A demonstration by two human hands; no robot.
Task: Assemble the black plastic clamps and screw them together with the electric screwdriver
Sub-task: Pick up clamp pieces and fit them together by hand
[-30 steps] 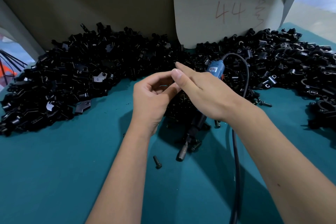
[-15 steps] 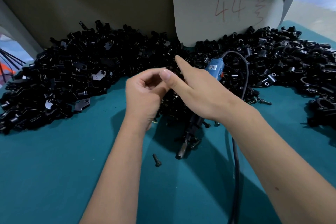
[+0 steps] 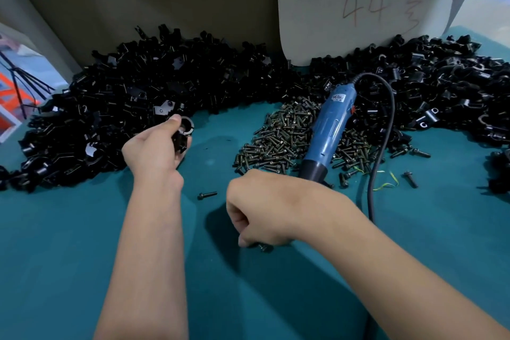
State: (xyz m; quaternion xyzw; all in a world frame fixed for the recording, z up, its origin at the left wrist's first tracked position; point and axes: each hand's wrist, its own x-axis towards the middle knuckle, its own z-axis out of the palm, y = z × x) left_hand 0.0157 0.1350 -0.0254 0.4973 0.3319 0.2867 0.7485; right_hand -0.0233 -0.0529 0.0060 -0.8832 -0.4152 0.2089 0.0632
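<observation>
Left hand (image 3: 154, 150) grip clamped on black clamp (image 3: 182, 132). Right hand (image 3: 259, 210) fingers curled down at worktop (image 3: 82, 243); contents hidden. Electric screwdriver (image 3: 328, 130) lies on screw heap (image 3: 278, 138).

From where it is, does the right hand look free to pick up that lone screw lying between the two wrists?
Probably yes: the screw lies alone on bare mat, just beside the right hand, nothing between them.

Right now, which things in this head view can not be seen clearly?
- Screwdriver tip: hidden behind the right hand.
- What the right hand's fingers pinch: hidden under the hand; only a small dark piece shows.
- Clamp lower part: covered by the left hand.
- Cable end: lost behind the right forearm.
</observation>
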